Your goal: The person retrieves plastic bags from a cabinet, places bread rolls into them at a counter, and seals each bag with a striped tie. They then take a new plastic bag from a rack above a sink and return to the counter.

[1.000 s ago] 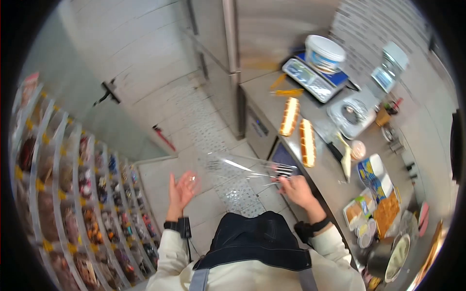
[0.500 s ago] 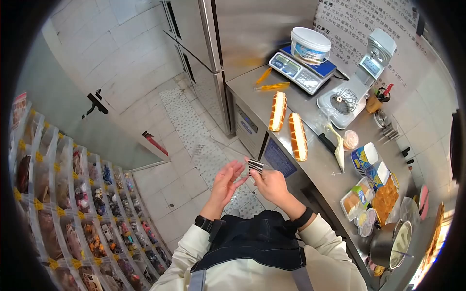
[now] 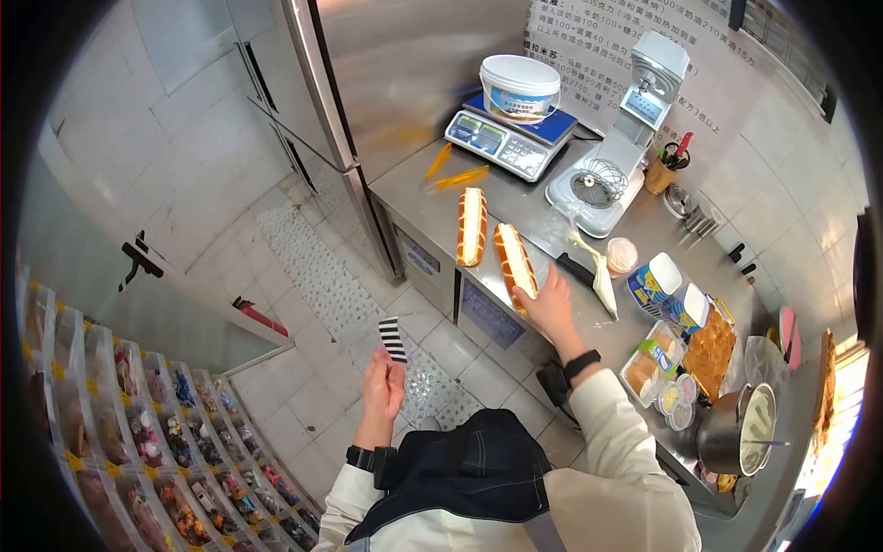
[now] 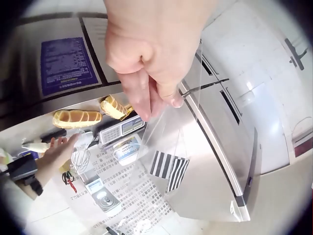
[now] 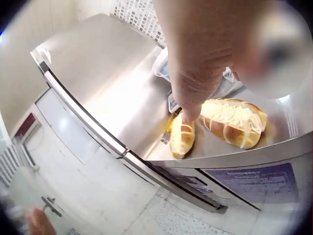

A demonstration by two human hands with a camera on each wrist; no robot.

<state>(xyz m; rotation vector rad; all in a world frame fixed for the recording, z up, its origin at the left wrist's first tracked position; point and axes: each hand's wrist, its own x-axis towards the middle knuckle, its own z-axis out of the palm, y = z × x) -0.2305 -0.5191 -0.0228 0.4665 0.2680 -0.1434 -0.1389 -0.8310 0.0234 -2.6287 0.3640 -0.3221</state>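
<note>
My left hand (image 3: 382, 396) pinches a clear plastic bag with black-and-white stripes (image 3: 392, 340) over the floor. In the left wrist view, the thin bag (image 4: 168, 169) hangs from the thumb and fingers of that hand (image 4: 146, 54). Two long golden rolls with cream piped along the top lie near the counter's edge, the farther roll (image 3: 472, 225) and the nearer roll (image 3: 515, 262). My right hand (image 3: 554, 311) reaches to the nearer roll's close end, fingers spread. In the right wrist view, this hand (image 5: 195, 63) hides part of the rolls; whether it touches one I cannot tell.
On the steel counter (image 3: 405, 189) stand a scale (image 3: 501, 143) with a white tub (image 3: 521, 87), a mixer (image 3: 635, 120), a piping bag (image 3: 602, 281), a black-handled knife (image 3: 575, 269), food packs and a metal pot (image 3: 727, 432). Clear shelving (image 3: 138, 414) is at the left.
My right hand has let go of the striped bag and moved right to the nearer roll. My left hand now holds the bag, farther left. The view has shifted toward the counter.
</note>
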